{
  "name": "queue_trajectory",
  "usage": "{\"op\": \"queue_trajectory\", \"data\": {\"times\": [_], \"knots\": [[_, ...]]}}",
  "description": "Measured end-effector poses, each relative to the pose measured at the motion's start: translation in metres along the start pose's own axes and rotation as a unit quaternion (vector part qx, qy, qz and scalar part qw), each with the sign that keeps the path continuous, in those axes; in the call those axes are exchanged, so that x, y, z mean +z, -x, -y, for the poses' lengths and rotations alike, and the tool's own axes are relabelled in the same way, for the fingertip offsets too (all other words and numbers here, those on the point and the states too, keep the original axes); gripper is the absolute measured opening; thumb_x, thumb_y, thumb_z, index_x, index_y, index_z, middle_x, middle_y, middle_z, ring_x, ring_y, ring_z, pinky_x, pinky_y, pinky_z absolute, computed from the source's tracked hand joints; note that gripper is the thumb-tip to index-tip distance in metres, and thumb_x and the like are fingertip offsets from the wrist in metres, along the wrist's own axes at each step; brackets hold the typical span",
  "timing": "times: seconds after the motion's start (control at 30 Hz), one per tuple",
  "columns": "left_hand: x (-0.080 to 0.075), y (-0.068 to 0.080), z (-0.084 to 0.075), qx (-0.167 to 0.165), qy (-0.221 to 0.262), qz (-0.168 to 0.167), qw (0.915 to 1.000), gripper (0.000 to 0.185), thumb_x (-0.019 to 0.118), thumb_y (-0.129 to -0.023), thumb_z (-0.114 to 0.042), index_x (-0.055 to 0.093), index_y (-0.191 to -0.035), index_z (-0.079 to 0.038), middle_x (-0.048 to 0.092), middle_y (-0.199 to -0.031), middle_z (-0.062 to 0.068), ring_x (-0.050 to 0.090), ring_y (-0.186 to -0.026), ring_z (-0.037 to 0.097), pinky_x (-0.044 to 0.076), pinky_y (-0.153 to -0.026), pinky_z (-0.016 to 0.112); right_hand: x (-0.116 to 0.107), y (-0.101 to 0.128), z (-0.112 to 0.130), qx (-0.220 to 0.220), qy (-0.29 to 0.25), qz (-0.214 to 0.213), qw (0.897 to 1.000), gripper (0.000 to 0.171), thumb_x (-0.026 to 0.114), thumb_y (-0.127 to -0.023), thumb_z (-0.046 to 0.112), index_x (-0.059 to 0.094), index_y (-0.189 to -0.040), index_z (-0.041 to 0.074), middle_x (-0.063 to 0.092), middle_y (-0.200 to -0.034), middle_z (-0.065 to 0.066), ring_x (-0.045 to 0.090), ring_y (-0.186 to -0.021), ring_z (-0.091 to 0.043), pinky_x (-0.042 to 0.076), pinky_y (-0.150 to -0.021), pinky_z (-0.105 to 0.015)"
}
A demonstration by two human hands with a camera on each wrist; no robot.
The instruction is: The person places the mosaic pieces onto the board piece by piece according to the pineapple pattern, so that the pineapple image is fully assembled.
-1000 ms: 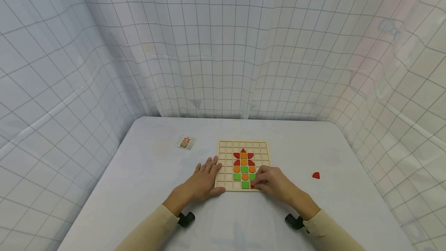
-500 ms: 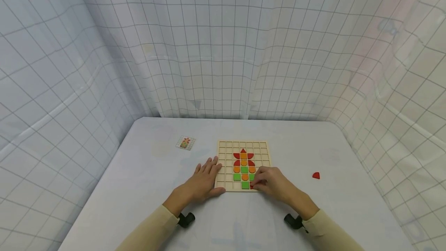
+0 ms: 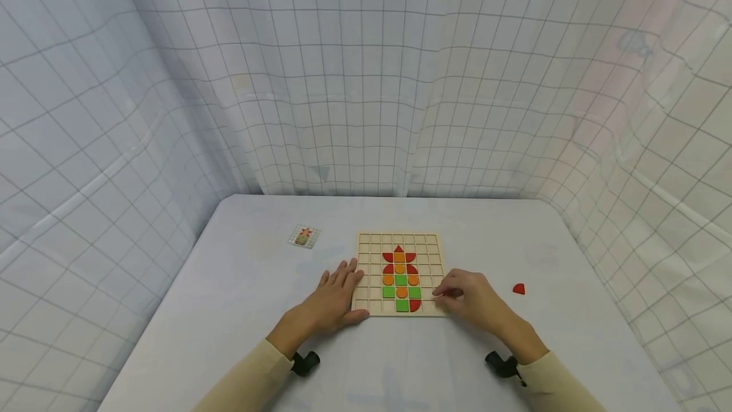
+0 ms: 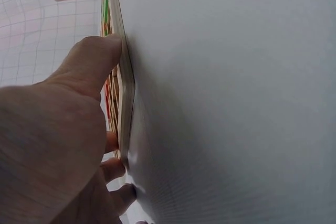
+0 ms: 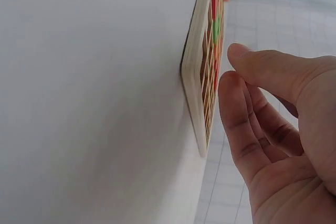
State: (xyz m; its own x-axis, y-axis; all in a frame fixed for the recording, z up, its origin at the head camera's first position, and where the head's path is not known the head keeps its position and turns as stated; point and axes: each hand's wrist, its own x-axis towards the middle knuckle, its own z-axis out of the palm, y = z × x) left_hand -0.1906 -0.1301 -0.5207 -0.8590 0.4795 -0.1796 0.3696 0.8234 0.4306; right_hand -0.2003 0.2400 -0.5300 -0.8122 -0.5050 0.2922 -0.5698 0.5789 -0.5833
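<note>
While lying flat on the counter, wooden board seems stiff and light; best held at edges. Left hand pressing its left edge, fingers spread; right hand beside it, fingers loosely curled, empty.

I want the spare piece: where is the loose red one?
In the head view, the loose red piece lies on the table, right of the wooden board, just beyond the right hand.

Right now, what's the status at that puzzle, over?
Left hand flat, steadying wooden grid board. Right hand empty beside it. Red quarter-round piece seated. Spare red piece loose on table.
</note>
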Motion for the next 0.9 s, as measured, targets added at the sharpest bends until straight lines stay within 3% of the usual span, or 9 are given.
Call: {"op": "queue_trajectory", "data": {"times": [0.23,0.43,0.53,0.63,0.77,0.9], "knots": [[-0.003,0.0,-0.001,0.001,-0.002,0.001,1.0,0.095,0.077,-0.112,-0.053,0.035,-0.178,0.0,0.017,-0.195,0.025,0.019,-0.183,0.049,0.023,-0.143,0.076,-0.021,0.016,-0.015,0.022,0.031,-0.047,0.998,0.024,0.098,-0.089,-0.004,0.091,-0.106,0.01,0.081,-0.103,0.003,0.072,-0.086,-0.003,0.067,-0.078,-0.024],[-0.005,-0.001,0.001,0.004,-0.005,0.003,1.0,0.094,0.075,-0.113,-0.054,0.034,-0.178,0.0,0.017,-0.195,0.025,0.02,-0.182,0.05,0.024,-0.143,0.076,-0.042,0.032,-0.034,0.014,0.086,-0.108,0.99,0.033,0.101,-0.083,-0.006,0.09,-0.11,0.009,0.08,-0.108,-0.002,0.074,-0.086,-0.017,0.065,-0.073,-0.029],[-0.005,-0.002,0.001,0.004,-0.005,0.001,1.0,0.094,0.076,-0.113,-0.054,0.035,-0.178,0.0,0.016,-0.195,0.025,0.02,-0.182,0.05,0.024,-0.142,0.077,-0.054,0.041,-0.044,0.037,0.094,-0.125,0.987,0.036,0.103,-0.082,-0.002,0.089,-0.114,0.009,0.078,-0.112,-0.006,0.072,-0.086,-0.021,0.063,-0.071,-0.029],[-0.004,-0.002,0.002,0.002,-0.007,0.003,1.0,0.095,0.076,-0.112,-0.054,0.034,-0.178,0.0,0.016,-0.196,0.025,0.019,-0.182,0.049,0.023,-0.143,0.076,-0.064,0.05,-0.053,0.079,0.09,-0.117,0.986,0.039,0.104,-0.083,0.002,0.089,-0.119,0.009,0.076,-0.117,-0.011,0.068,-0.084,-0.021,0.058,-0.07,-0.026],[-0.001,-0.003,0.002,-0.001,-0.008,0.009,0.9999,0.095,0.077,-0.111,-0.053,0.035,-0.178,-0.001,0.017,-0.195,0.024,0.02,-0.182,0.049,0.023,-0.143,0.077,-0.073,0.063,-0.064,0.14,0.084,-0.076,0.984,0.044,0.105,-0.086,0.011,0.088,-0.126,0.008,0.072,-0.125,-0.019,0.063,-0.088,-0.018,0.052,-0.07,-0.025],[0.0,-0.004,0.002,-0.002,-0.012,0.011,0.9999,0.094,0.077,-0.111,-0.054,0.036,-0.177,-0.001,0.017,-0.195,0.024,0.019,-0.182,0.049,0.023,-0.143,0.077,-0.079,0.072,-0.075,0.176,0.084,-0.048,0.98,0.047,0.104,-0.09,0.019,0.085,-0.132,0.007,0.069,-0.131,-0.026,0.062,-0.094,-0.019,0.05,-0.072,-0.026]]}}
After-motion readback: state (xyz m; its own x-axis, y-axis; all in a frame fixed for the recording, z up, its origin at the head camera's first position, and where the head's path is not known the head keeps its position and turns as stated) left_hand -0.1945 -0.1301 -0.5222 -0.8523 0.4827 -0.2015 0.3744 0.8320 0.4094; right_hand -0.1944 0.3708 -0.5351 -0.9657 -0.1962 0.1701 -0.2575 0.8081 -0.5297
